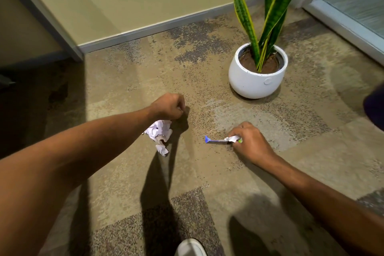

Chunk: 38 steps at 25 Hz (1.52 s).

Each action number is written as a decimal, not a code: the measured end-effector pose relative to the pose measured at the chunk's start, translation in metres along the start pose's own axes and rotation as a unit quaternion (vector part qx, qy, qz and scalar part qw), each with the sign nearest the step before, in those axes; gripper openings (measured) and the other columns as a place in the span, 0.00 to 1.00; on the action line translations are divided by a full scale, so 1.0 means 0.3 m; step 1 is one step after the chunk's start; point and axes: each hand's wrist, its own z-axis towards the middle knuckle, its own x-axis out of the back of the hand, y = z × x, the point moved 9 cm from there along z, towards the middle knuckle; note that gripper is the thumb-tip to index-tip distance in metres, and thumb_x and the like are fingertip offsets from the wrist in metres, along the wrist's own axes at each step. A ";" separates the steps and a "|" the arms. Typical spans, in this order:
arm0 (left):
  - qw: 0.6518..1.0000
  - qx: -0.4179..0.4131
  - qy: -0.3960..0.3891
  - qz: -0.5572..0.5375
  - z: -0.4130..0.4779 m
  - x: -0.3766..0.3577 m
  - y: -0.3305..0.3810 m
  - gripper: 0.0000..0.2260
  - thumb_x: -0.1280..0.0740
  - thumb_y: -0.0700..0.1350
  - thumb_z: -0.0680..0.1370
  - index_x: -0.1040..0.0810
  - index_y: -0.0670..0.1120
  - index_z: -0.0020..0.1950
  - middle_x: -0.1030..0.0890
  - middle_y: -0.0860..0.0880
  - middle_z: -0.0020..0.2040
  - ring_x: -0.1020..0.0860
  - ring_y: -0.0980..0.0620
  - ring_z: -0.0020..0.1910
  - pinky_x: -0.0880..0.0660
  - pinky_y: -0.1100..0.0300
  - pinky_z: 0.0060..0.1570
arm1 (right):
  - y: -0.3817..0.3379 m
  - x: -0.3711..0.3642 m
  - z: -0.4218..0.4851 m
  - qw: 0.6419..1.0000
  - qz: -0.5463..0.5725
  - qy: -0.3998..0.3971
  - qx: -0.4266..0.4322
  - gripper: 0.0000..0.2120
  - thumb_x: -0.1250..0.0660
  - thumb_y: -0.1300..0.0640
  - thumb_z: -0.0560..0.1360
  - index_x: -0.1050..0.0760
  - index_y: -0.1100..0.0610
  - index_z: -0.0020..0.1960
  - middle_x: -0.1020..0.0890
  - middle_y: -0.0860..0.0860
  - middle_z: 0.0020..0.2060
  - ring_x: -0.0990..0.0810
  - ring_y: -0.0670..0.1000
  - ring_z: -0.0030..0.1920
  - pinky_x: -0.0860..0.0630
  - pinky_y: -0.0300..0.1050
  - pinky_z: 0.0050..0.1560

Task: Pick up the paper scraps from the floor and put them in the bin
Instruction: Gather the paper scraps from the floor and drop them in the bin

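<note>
Nearest stood a white shoe toe (190,247) on the carpet (124,172); further out the right hand (250,143) pinched a thin blue-and-white scrap (220,140) low against the floor; the left hand (169,106) was clenched, seemingly around a crumpled paper wad (159,132) bulging beneath the palm, a smaller piece (162,149) dangling or lying below it; beyond sat the potted plant (257,77); no bin showed. Risk: that overfull left grip could shed the loose piece during carrying.

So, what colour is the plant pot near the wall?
The plant pot is white; the head view shows it best.
</note>
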 end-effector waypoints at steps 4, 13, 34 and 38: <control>0.997 -0.050 -0.034 -0.042 -0.028 -0.014 0.121 0.08 0.38 0.43 0.81 0.19 0.44 0.52 0.17 0.45 0.48 0.19 0.47 0.49 0.26 0.58 0.43 | 0.117 0.051 -0.051 0.999 -0.022 -0.028 -0.033 0.11 0.27 0.67 0.74 0.13 0.54 0.51 0.22 0.51 0.53 0.20 0.54 0.52 0.21 0.52 0.53; 0.895 -0.206 -0.219 0.331 -0.326 -0.206 0.108 0.20 0.21 0.52 0.71 0.19 0.60 0.61 0.14 0.59 0.51 0.17 0.54 0.48 0.35 0.63 0.37 | 0.104 0.059 -0.069 0.998 -0.022 -0.051 -0.018 0.10 0.27 0.67 0.72 0.15 0.53 0.45 0.21 0.48 0.45 0.20 0.52 0.45 0.20 0.52 0.45; 0.902 0.086 -0.150 -0.395 -0.025 -0.140 0.554 0.06 0.37 0.48 0.78 0.27 0.47 0.43 0.28 0.52 0.31 0.34 0.55 0.23 0.42 0.65 0.22 | 0.170 0.241 -0.104 0.798 0.540 0.065 -0.261 0.11 0.23 0.72 0.72 0.17 0.64 0.53 0.14 0.58 0.40 0.19 0.50 0.29 0.21 0.42 0.26; 0.845 0.057 -0.172 -0.503 0.034 -0.087 0.880 0.05 0.41 0.45 0.77 0.26 0.49 0.45 0.27 0.49 0.33 0.33 0.53 0.27 0.41 0.63 0.25 | 0.170 0.493 -0.073 0.784 0.570 0.116 -0.218 0.12 0.24 0.71 0.74 0.18 0.65 0.57 0.15 0.59 0.41 0.18 0.51 0.32 0.19 0.41 0.29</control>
